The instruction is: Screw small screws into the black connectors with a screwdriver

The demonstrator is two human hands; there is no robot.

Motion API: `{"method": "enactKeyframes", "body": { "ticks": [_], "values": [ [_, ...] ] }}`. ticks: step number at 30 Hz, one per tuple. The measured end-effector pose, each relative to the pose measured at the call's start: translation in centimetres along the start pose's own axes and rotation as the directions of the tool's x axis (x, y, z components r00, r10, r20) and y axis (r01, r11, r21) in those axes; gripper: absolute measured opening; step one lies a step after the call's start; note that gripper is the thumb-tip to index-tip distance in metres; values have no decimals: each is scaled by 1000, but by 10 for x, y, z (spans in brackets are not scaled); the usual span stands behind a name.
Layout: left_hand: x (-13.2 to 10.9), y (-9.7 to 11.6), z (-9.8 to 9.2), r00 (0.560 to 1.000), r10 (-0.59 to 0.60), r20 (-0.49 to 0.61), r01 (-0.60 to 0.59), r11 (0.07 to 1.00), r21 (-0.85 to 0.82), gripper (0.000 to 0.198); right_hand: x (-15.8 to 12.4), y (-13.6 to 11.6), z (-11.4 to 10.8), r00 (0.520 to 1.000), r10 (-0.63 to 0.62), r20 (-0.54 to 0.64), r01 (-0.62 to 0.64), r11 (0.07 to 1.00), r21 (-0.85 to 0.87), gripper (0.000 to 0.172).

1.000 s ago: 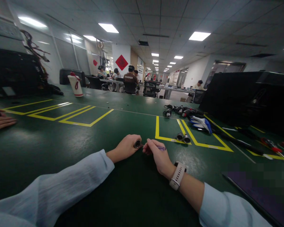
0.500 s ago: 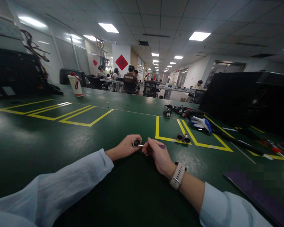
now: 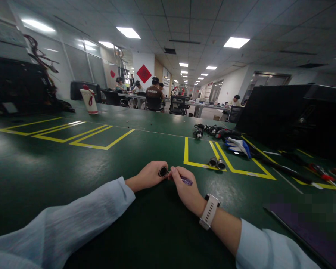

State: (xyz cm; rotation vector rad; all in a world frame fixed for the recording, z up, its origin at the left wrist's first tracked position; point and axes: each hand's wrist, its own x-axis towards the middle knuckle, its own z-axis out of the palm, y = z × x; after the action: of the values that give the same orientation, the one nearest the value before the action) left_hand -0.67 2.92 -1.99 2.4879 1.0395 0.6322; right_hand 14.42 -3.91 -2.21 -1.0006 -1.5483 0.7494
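Near the middle of the green table, my left hand (image 3: 152,174) is closed around a small round metal fitting (image 3: 162,172) with a dark hollow end. My right hand (image 3: 185,186) grips a thin screwdriver (image 3: 187,181) with a purple see-through handle, fingers pinched near its shaft. The shaft points left at the fitting's rim; whether its tip touches the inside is too small to tell. Two similar metal fittings (image 3: 217,163) lie on the table, right of my right hand, by the yellow tape.
Yellow tape outlines (image 3: 106,148) mark the green table (image 3: 145,153). On the right lie dark metal parts (image 3: 198,133), a blue-and-white glove (image 3: 238,147), a red screwdriver (image 3: 322,172) and a black case (image 3: 282,112). A white cup (image 3: 89,101) stands back left. People sit at farther desks.
My right hand has turned, and the screwdriver's handle now slants down to the right. The fitting in my left hand has tilted and shifted slightly right.
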Motion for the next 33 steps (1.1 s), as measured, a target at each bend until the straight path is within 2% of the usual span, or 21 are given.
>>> {"method": "enactKeyframes", "body": {
  "ticks": [4,7,9,11,13,15,17,19,23,27,29,33],
  "values": [
    [-1,1,-1,999,37,17,-37,999,-3,14,0,2,2,992,116,51,-121,988,100,36],
    [-1,1,-2,999,24,23,-23,999,-38,12,2,4,3,962,265,66,-273,919,284,34],
    [-1,1,-2,1000,10,18,-9,999,-52,12,3,4,2,942,331,58,-328,866,378,33],
    [-1,1,-1,1000,5,17,-4,999,-49,12,3,3,1,949,313,23,-297,871,391,34],
    [-1,1,-1,1000,4,25,-3,999,-50,13,2,1,-1,972,235,-23,-216,926,311,35],
    [-1,1,-1,1000,7,30,-5,999,-54,15,1,0,-2,986,167,-27,-159,967,202,36],
    [-2,1,-1,999,15,34,-13,998,-54,15,1,0,-2,986,165,-3,-163,973,162,36],
    [-2,1,-1,999,22,31,-21,999,-47,14,2,2,-2,975,223,14,-220,947,234,35],
    [-1,0,0,999,49,14,-48,998,-47,14,6,10,0,933,359,40,-334,816,472,33],
    [0,-1,2,997,82,-7,-83,993,-86,13,7,11,0,924,375,78,-351,749,562,32],
    [0,-1,1,997,76,-13,-77,994,-81,13,6,10,0,930,363,54,-331,765,553,33],
    [-1,2,-1,999,45,17,-45,999,-30,12,3,8,0,960,280,-9,-252,876,410,33]
  ]
}}
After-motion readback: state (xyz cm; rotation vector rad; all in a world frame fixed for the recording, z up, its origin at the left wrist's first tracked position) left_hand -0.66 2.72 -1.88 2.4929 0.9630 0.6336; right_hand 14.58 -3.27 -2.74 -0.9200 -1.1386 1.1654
